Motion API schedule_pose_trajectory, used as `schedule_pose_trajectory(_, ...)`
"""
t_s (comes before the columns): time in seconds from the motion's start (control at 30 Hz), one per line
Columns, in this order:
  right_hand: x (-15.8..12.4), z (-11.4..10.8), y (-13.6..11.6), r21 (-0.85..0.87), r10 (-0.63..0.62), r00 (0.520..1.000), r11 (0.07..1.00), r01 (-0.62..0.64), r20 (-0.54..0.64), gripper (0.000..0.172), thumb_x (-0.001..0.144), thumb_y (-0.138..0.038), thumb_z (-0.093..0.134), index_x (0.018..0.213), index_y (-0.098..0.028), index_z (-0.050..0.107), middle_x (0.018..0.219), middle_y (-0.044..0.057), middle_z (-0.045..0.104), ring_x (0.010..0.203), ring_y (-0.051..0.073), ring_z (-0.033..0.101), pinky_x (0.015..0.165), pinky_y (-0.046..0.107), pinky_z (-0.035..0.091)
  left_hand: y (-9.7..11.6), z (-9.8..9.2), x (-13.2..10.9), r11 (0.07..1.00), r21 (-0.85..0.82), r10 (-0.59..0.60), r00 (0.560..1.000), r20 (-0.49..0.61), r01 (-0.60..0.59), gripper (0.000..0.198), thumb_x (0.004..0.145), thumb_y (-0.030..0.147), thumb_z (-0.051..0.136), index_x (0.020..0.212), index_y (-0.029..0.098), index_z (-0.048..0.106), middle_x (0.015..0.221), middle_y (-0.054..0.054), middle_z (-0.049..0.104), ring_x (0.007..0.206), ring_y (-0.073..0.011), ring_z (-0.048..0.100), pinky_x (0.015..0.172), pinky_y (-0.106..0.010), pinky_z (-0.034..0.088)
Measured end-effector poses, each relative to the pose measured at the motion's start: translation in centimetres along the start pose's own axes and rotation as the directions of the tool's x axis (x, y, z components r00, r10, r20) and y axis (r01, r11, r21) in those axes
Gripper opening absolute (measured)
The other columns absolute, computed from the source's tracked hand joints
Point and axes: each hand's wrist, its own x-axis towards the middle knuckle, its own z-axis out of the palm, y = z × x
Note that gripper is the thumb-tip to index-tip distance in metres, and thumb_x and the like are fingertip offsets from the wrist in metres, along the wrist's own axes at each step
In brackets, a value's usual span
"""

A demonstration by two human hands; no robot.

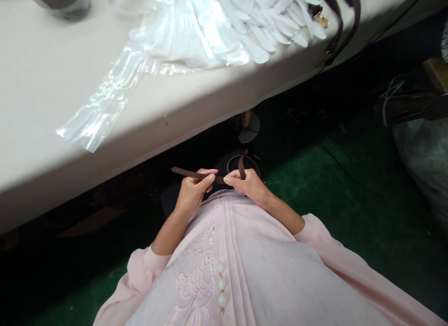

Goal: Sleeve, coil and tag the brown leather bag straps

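Observation:
A thin dark brown strap (189, 172) runs between my two hands, close to my waist and below the table edge. My left hand (196, 187) pinches it between thumb and fingers, with one end sticking out to the left. Just to the right, my right hand (247, 183) grips the same strap, and a length of it curls up above the fingers. A short piece shows between the two thumbs. Behind my right hand is a thin round loop, and I cannot tell whether it belongs to the strap.
Clear plastic bags (189, 31) lie on the pale cloth-covered table (42, 83), beside a pile of white serrated plastic strips (269, 24). More brown straps (338, 24) with gold-coloured buckles hang over its edge. A dark container stands at upper left. The floor (336, 200) is green.

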Motion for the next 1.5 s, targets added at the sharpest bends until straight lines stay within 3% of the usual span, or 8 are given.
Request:
schedule_pose_trajectory(0.2, 0.5, 0.7, 0.3, 0.031, -0.029, 1.000, 0.999, 0.029, -0.009, 0.031, 0.073, -0.043, 0.074, 0.078, -0.012, 0.072, 0.050, -0.006, 0.044, 0.048, 0.005, 0.032, 0.047, 0.022, 0.022, -0.1, 0.9, -0.3, 0.913, -0.290, -0.282, 0.958, 0.056, 0.286, 0.035, 0.074, 0.036, 0.085, 0.088, 0.005, 0.079, 0.051, 0.003, 0.047, 0.050, -0.0036, 0.042, 0.050, -0.015, 0.043)
schedule_pose_trajectory(0.37, 0.7, 0.7, 0.2, 0.088, 0.092, 0.996, 0.992, -0.093, 0.015, 0.033, 0.072, -0.045, 0.072, 0.076, -0.013, 0.070, 0.042, -0.008, 0.037, 0.041, 0.005, 0.027, 0.043, 0.023, 0.018, -0.4, 0.8, -0.2, 0.834, -0.424, -0.359, 0.931, 0.068, 0.353, 0.031, 0.078, 0.030, 0.083, 0.091, 0.003, 0.078, 0.067, -0.003, 0.061, 0.053, -0.0016, 0.046, 0.051, -0.011, 0.046)
schedule_pose_trajectory(0.7, 0.3, 1.5, 0.2, 0.134, 0.044, 0.997, 0.990, -0.034, -0.070, 0.024, 0.073, -0.036, 0.074, 0.068, -0.013, 0.068, 0.048, -0.004, 0.050, 0.046, 0.006, 0.041, 0.049, 0.022, 0.034, -2.0, 1.7, -1.1, 0.980, -0.177, -0.094, 0.995, -0.031, 0.087, 0.029, 0.071, 0.038, 0.086, 0.075, 0.011, 0.078, 0.071, -0.002, 0.063, 0.055, -0.0070, 0.055, 0.057, -0.023, 0.046)
schedule_pose_trajectory(0.9, 0.1, 2.4, 0.5, 0.286, -0.076, 0.997, 0.955, 0.077, -0.014, 0.039, 0.075, -0.051, 0.075, 0.073, -0.014, 0.061, 0.061, 0.000, 0.062, 0.053, 0.010, 0.055, 0.054, 0.024, 0.045, -3.2, 1.7, -0.9, 0.992, -0.115, -0.055, 0.998, -0.016, 0.052, 0.036, 0.082, 0.047, 0.076, 0.101, 0.017, 0.079, 0.065, 0.002, 0.055, 0.059, -0.0087, 0.052, 0.059, -0.023, 0.043)
schedule_pose_trajectory(1.07, 1.1, 1.9, 0.9, 0.136, -0.119, 0.991, 0.985, 0.110, 0.061, 0.054, 0.087, -0.066, 0.057, 0.078, -0.014, 0.063, 0.060, 0.001, 0.063, 0.051, 0.008, 0.053, 0.054, 0.021, 0.044, -2.3, 1.1, 0.6, 0.999, -0.035, 0.038, 0.992, -0.117, -0.042, 0.033, 0.083, 0.047, 0.074, 0.087, 0.014, 0.077, 0.069, -0.001, 0.062, 0.064, -0.0093, 0.054, 0.064, -0.022, 0.044)
schedule_pose_trajectory(1.23, 1.4, -4.3, 0.4, 0.254, -0.096, 0.958, 0.953, 0.167, -0.269, 0.057, 0.079, -0.066, 0.067, 0.098, -0.012, 0.068, 0.083, 0.008, 0.071, 0.070, 0.012, 0.065, 0.067, 0.024, 0.053, -0.2, -2.1, 2.9, 0.966, -0.217, 0.055, 0.934, -0.352, -0.139, 0.035, 0.076, 0.045, 0.081, 0.075, 0.013, 0.066, 0.079, -0.003, 0.067, 0.070, -0.0116, 0.060, 0.069, -0.024, 0.049)
schedule_pose_trajectory(1.37, -1.7, -13.5, -1.1, 0.329, -0.087, 0.849, 0.897, 0.294, -0.521, 0.038, 0.076, -0.043, 0.079, 0.097, -0.014, 0.066, 0.055, -0.008, 0.047, 0.043, 0.002, 0.034, 0.040, 0.015, 0.030, 2.1, -7.0, 3.3, 0.975, -0.186, 0.026, 0.887, -0.461, -0.125, 0.031, 0.088, 0.036, 0.069, 0.072, 0.014, 0.055, 0.054, 0.006, 0.045, 0.050, -0.0064, 0.043, 0.057, -0.022, 0.043)
schedule_pose_trajectory(1.5, -6.3, -20.6, -2.2, 0.347, -0.101, 0.771, 0.850, 0.395, -0.629, 0.017, 0.081, -0.027, 0.072, 0.093, -0.017, 0.065, 0.048, -0.013, 0.026, 0.039, 0.003, 0.017, 0.036, 0.013, 0.021, 5.2, -12.0, 1.9, 0.988, -0.058, 0.072, 0.759, -0.647, -0.143, 0.028, 0.093, 0.019, 0.050, 0.066, 0.017, 0.042, 0.041, 0.009, 0.028, 0.039, -0.0057, 0.021, 0.043, -0.018, 0.024)
